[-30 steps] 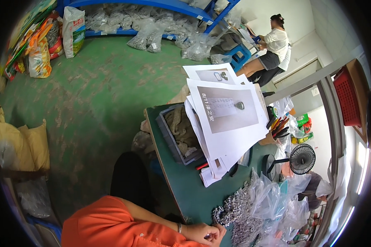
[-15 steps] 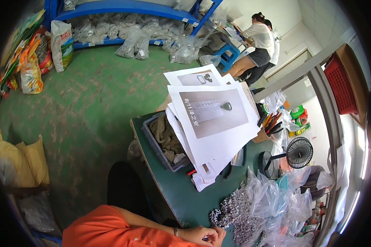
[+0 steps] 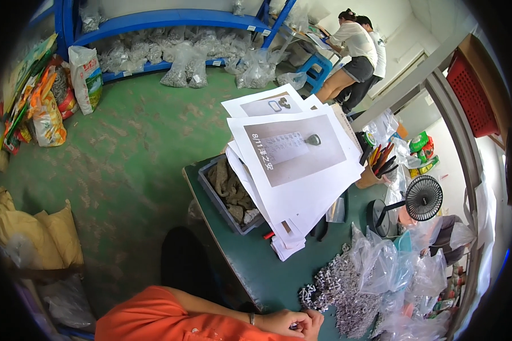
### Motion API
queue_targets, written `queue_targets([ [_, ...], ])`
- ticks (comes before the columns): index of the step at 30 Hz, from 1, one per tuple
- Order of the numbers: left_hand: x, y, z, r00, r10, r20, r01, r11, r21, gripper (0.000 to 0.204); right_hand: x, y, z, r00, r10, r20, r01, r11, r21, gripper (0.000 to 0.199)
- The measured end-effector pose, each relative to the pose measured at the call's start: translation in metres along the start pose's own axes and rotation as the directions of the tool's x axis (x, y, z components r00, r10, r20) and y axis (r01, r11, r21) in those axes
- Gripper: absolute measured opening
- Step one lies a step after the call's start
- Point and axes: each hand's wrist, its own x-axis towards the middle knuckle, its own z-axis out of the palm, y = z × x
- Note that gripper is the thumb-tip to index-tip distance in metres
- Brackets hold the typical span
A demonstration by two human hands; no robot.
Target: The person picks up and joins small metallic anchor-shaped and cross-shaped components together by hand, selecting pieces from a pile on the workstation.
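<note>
Left hand (image 3: 281, 323) and right hand (image 3: 315, 325) met beside a heap of small metal parts (image 3: 352, 307)

The heap lay on a green table (image 3: 264, 278), with chunkier dark pieces gathered at its left edge. Just left of the heap, the left hand was bent narrow, its fingers curled inward; a tiny glint showed among them, too small to name, and I could not tell whether they gripped it. The right hand touched the left one, on the side nearer the heap. The lower edge cut it off, so I could not tell what it held. A bracelet (image 3: 252, 318) and an orange sleeve (image 3: 159, 318) stretched away to the heap's left.

Clear plastic bags (image 3: 381, 261) crowded the heap's right side. Beyond the heap, printed sheets (image 3: 301, 207) lay in an untidy stack, partly covering a grey bin (image 3: 225, 211) of brownish cloth (image 3: 227, 184). A black fan (image 3: 423, 198) stood beyond the heap to the right, and a holder of pens and tools (image 3: 368, 181) stood farther beyond. Well past the heap, two people (image 3: 358, 48) leaned over papers near a blue stool (image 3: 315, 71).
</note>
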Motion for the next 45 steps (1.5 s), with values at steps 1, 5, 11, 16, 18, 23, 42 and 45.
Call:
queue_targets([
  [1, 0.000, 0.003, -0.001, 1.000, -0.011, 0.005, 0.011, 1.000, 0.020, 0.017, 0.002, -0.001, 0.000, 1.000, 0.008, -0.003, -0.008, 1.000, -0.001, 0.042],
  [5, 0.000, 0.009, -0.001, 0.999, 0.031, -0.008, -0.031, 0.998, -0.049, 0.014, 0.008, -0.003, -0.003, 1.000, -0.002, 0.010, 0.002, 1.000, 0.013, 0.040],
  [11, -0.004, -0.006, 0.004, 0.997, -0.067, -0.027, 0.069, 0.996, 0.057, 0.010, 0.015, -0.019, -0.015, 0.998, -0.065, -0.017, 0.065, 0.997, 0.033, 0.044],
  [16, -0.002, -0.001, 0.007, 0.985, 0.029, -0.170, -0.016, 0.997, 0.079, 0.015, 0.019, -0.022, -0.018, 0.997, -0.062, -0.038, 0.066, 0.992, 0.108, 0.038],
  [18, -0.003, 0.003, 0.004, 0.987, -0.101, -0.126, 0.107, 0.994, 0.038, 0.014, 0.019, -0.021, -0.015, 0.996, -0.066, -0.063, 0.072, 0.992, 0.108, 0.038],
  [23, -0.005, 0.001, 0.008, 0.982, -0.110, -0.153, 0.106, 0.994, -0.033, 0.011, 0.025, -0.026, -0.016, 0.988, -0.084, -0.132, 0.097, 0.991, 0.096, 0.038],
  [42, -0.012, 0.005, 0.013, 0.920, -0.187, -0.344, 0.124, 0.973, -0.197, 0.011, 0.031, -0.042, -0.029, 0.978, -0.052, -0.204, 0.077, 0.990, 0.116, 0.020],
  [45, -0.016, -0.003, 0.015, 0.922, -0.110, -0.370, 0.084, 0.993, -0.086, 0.013, 0.031, -0.041, -0.029, 0.976, -0.071, -0.205, 0.096, 0.989, 0.113, 0.021],
])
